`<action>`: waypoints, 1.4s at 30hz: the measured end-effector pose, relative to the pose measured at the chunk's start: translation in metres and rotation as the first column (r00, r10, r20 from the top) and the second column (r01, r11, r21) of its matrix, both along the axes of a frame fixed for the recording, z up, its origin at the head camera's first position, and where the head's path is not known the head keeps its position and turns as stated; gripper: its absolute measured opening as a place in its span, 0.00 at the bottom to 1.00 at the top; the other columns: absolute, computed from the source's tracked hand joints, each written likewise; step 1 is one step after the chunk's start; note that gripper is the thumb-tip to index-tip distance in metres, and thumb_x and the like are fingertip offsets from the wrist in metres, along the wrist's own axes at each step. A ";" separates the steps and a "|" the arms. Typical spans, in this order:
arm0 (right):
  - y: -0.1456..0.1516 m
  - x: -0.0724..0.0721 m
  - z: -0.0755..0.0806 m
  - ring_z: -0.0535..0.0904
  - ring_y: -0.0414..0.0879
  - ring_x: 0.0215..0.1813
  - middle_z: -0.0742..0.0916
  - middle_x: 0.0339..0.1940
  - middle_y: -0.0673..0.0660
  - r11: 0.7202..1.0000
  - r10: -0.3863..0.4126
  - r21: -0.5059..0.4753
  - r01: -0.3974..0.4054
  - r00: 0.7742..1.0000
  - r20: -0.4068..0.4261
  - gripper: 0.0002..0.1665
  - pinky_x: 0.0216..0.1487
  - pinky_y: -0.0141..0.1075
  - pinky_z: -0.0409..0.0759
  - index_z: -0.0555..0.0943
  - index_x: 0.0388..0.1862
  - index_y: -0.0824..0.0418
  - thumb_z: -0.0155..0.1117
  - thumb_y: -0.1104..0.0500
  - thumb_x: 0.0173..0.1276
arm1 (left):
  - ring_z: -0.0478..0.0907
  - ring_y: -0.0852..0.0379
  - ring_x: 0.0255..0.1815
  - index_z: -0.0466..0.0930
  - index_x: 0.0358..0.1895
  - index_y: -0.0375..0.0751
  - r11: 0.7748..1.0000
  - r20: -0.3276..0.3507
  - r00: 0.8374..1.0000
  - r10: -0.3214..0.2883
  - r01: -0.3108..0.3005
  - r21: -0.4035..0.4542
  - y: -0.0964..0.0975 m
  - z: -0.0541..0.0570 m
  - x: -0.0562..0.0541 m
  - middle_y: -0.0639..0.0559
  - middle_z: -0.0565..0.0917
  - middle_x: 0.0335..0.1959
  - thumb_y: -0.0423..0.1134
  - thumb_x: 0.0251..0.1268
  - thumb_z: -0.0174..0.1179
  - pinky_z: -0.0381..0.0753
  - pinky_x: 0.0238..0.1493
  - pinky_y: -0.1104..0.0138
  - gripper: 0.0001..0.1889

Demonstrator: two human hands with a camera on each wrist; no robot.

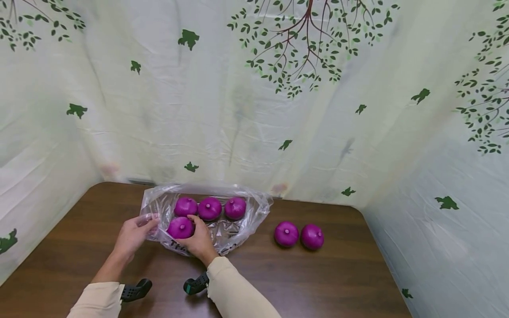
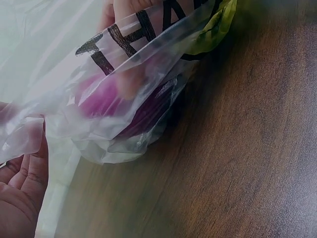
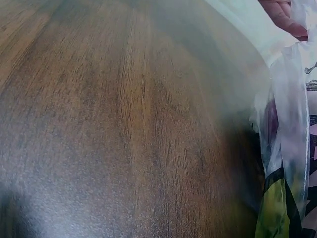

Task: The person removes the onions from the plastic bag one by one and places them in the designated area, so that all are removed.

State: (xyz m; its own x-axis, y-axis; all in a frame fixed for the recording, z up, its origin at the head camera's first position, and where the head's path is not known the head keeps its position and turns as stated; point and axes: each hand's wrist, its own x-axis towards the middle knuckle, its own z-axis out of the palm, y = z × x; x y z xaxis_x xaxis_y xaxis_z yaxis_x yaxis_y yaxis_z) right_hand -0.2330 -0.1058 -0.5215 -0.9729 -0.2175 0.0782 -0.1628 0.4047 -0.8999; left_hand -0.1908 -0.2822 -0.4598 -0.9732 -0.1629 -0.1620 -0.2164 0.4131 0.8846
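A clear plastic bag [image 1: 248,221] with black lettering lies on the table, its mouth spread wide. My left hand [image 1: 133,234] pinches the bag's left edge between thumb and fingers, also seen in the left wrist view, where the hand [image 2: 25,188] holds the thin film. Inside the bag, my right hand [image 1: 200,240] grips a round purple onion [image 1: 180,228] at the front left, thumb and fingers around its right side. Behind it, three more onions [image 1: 210,208] sit in a row within the bag. The right wrist view shows mostly tabletop; the right hand is hidden there.
Two purple onions, one on the left [image 1: 286,234] and one on the right [image 1: 312,236], sit side by side on the brown wooden table [image 1: 338,278], right of the bag. A pale curtain [image 1: 238,110] with leaf prints hangs behind the table and along both sides.
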 end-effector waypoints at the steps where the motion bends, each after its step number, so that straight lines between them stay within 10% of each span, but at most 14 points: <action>1: 0.000 0.000 0.000 0.76 0.44 0.55 0.81 0.53 0.54 1.000 0.002 0.010 -0.002 1.000 -0.008 0.40 0.59 0.36 0.72 0.74 0.59 0.59 0.81 0.61 0.45 | 0.74 0.54 0.41 0.66 0.63 0.21 1.000 0.000 1.000 -0.001 0.001 0.002 0.000 0.000 0.000 0.34 0.77 0.50 0.53 0.72 0.51 0.75 0.37 0.75 0.35; 42: 0.006 -0.002 0.000 0.74 0.46 0.53 0.75 0.49 0.49 0.995 -0.085 -0.057 0.087 0.995 0.042 0.42 0.58 0.41 0.73 0.74 0.57 0.54 0.83 0.61 0.40 | 0.74 0.64 0.34 0.66 0.62 0.19 1.000 -0.024 1.000 -0.010 0.010 0.015 -0.002 0.003 -0.003 0.45 0.80 0.40 0.50 0.72 0.52 0.75 0.36 0.76 0.33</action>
